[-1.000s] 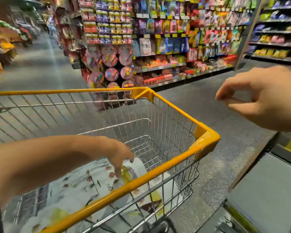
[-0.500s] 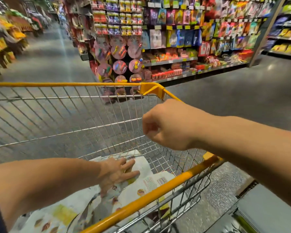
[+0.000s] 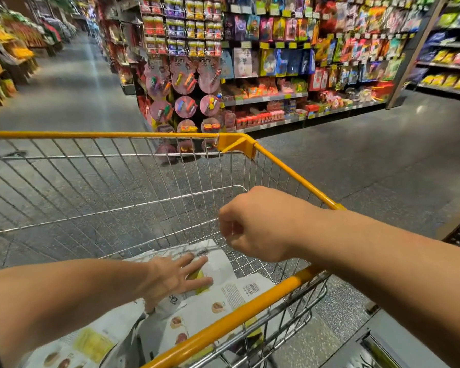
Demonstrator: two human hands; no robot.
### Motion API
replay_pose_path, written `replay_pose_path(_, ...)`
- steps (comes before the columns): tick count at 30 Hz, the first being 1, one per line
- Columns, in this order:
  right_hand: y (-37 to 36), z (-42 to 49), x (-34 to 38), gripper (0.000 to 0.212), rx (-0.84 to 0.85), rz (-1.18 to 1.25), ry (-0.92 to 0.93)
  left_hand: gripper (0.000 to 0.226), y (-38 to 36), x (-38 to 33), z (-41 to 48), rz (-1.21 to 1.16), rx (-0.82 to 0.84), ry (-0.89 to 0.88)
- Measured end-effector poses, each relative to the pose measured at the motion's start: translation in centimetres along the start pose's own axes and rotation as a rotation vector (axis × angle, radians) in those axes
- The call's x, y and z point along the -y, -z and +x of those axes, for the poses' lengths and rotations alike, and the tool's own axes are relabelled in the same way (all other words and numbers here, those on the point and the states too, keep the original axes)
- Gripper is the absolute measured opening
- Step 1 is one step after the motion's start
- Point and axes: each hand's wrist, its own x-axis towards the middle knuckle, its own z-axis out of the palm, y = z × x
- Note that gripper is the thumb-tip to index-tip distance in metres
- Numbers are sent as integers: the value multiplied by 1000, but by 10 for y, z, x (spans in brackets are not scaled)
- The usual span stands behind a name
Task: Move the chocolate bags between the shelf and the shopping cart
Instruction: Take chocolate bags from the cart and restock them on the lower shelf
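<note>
Several white chocolate bags (image 3: pixel 223 298) with small pictures and barcodes lie in the bottom of the wire shopping cart (image 3: pixel 284 166), which has a yellow rim. My left hand (image 3: pixel 178 277) reaches down into the cart and rests flat, fingers spread, on the top bag. Over the cart's right side my right hand (image 3: pixel 252 224) hovers, its fingers curled in with nothing in them. A grey shelf edge (image 3: pixel 377 343) shows at the bottom right.
Across the aisle stands a candy display (image 3: pixel 290 62) with hanging packets and round pink cards (image 3: pixel 186 104). More shelves (image 3: pixel 452 57) stand at the far right and produce stands (image 3: pixel 8 57) at the left. The grey speckled floor (image 3: pixel 369 160) runs between them.
My right hand swung in from the right and now hangs over the cart. My left hand went deeper and spread flat on the bags.
</note>
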Motion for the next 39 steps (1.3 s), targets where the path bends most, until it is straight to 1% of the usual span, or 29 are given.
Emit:
replay_pose_path(4, -6, -2, -2, 17, 24, 5, -15, 129, -7, 0, -7, -21, -95, -55)
replay_pose_path(7, -10, -3, -3, 17, 30, 3, -22, 101, -3, -1, -14, -92, -149, -70)
replay_pose_path(10, -12, -4, -4, 17, 36, -5, -29, 75, 2, 4, -11, -119, -273, -85)
replay_pose_path(12, -12, -4, -5, 16, 25, -1, -36, 59, 7, 9, -6, -139, -349, -70)
replay_pose_path(16, -8, -8, -7, 14, 32, -7, -58, 38, 19, 21, 1, -207, -497, 21)
replay_pose_path(19, -1, -15, -11, 14, 27, -47, -93, 39, 56, 34, -7, -365, -521, 128)
replay_pose_path(20, 3, -17, -13, 14, 21, -61, -112, 36, 74, 41, -12, -375, -536, 155)
replay_pose_path(23, 16, -25, -21, 16, -22, -99, -185, 19, 138, 61, -36, -322, -594, 199)
replay_pose_path(25, 28, -31, -26, 17, -69, -98, -241, 15, 182, 71, -59, -280, -654, 181)
replay_pose_path(27, 39, -35, -31, 23, -130, -88, -299, 15, 228, 71, -89, -244, -733, 143)
replay_pose_path(29, 53, -39, -34, 35, -214, -77, -391, 21, 275, 62, -118, -254, -768, 132)
replay_pose_path(31, 68, -45, -36, 42, -315, -16, -479, 31, 315, 55, -140, -257, -790, 181)
replay_pose_path(33, 85, -55, -37, 51, -418, 47, -568, 31, 350, 48, -156, -232, -827, 207)
replay_pose_path(34, 94, -62, -39, 55, -480, 84, -613, 29, 365, 47, -161, -235, -855, 191)
replay_pose_path(37, 118, -91, -47, 62, -685, 188, -745, 34, 407, 30, -170, -286, -952, 105)
replay_pose_path(39, 128, -117, -56, 60, -790, 232, -834, 24, 436, 11, -169, -302, -993, 59)
